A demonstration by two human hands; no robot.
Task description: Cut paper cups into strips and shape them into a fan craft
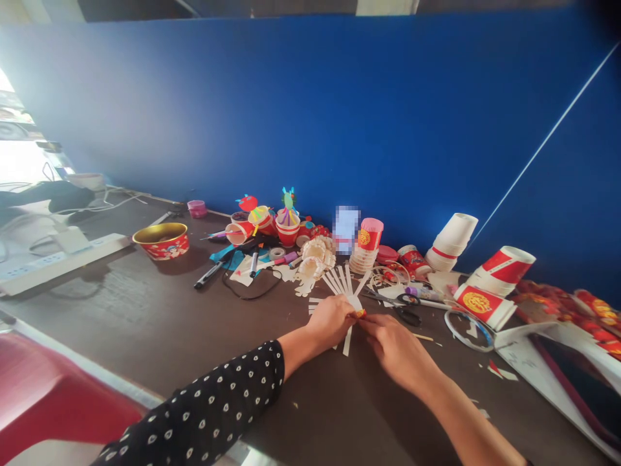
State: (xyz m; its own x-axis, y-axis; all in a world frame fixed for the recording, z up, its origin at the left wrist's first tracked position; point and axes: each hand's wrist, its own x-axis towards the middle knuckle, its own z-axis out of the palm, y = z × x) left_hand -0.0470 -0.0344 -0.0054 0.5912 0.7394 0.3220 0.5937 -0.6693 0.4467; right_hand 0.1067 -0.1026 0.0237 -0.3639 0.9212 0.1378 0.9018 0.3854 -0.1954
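My left hand [330, 320] and my right hand [395, 346] meet on the dark table [160, 323], both pinched on a cut paper cup [342, 288] whose white strips fan out flat. A small orange-red bit of the cup [360, 313] shows between my fingertips. My left arm wears a black sleeve with white dots [213, 408]. Black-handled scissors [405, 309] lie just right of the cup.
Paper cup crafts [272, 223] stand by the blue wall, with red-and-white cups [490, 285] stacked at the right. A red and gold bowl [162, 241] sits at the left, near a white power strip [58, 259]. Markers, tape rolls and paper scraps lie about.
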